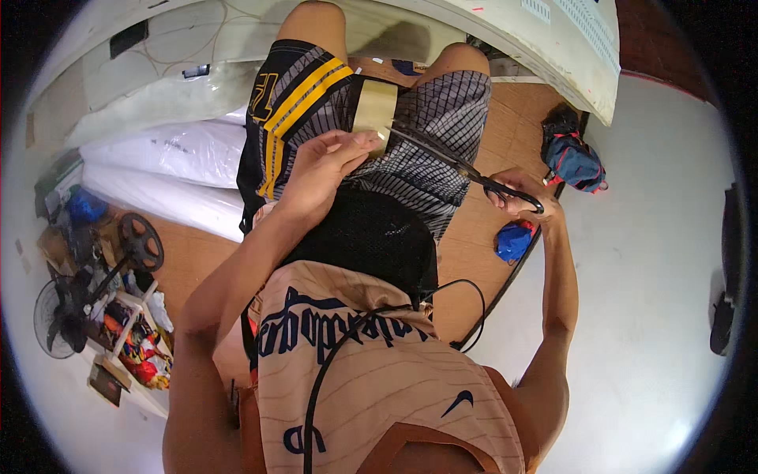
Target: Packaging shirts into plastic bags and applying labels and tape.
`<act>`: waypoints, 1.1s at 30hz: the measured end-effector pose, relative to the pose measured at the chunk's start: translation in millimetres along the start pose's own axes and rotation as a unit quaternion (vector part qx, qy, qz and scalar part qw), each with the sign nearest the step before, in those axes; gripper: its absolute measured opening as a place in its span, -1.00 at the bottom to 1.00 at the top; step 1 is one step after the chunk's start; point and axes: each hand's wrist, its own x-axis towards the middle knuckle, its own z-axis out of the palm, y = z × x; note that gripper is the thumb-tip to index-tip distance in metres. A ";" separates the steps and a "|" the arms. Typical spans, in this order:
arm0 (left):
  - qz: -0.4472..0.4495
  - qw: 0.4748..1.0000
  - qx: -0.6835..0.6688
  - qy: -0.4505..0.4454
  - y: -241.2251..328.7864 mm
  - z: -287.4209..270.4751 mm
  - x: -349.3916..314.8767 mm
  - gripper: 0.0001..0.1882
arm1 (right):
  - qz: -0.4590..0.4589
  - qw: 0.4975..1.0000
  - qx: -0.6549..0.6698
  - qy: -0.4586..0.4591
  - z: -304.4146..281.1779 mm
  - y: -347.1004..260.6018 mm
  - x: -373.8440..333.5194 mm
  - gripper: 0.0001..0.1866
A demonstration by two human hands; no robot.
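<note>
My left hand (324,166) pinches the near end of a flat gold-beige strip (375,107) between thumb and fingers, above my lap. I cannot tell whether the strip is card, tape or something else. In my right hand (523,192) are long dark scissors (450,158), with fingers through the black handle loops. The scissors point left and their tips reach the right edge of the strip, close to my left fingertips. Whether the blades are parted is too fine to make out. Patterned black-and-grey shorts (442,118) lie beneath both things.
A pale machine or table edge (545,47) spans the far side above my knees. White plastic-wrapped rolls (174,174) lie at left, near a fan (59,316) and a rack of colourful cloth (142,340). Blue-and-red bundles (572,162) rest at right. A black cable (482,300) hangs by my waist.
</note>
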 end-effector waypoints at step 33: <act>-0.024 0.999 -0.020 -0.034 -3.2 -9.9 6.6 -0.88 | 0.095 0.990 -0.099 -0.019 -20.0 -51.0 43.8 -0.49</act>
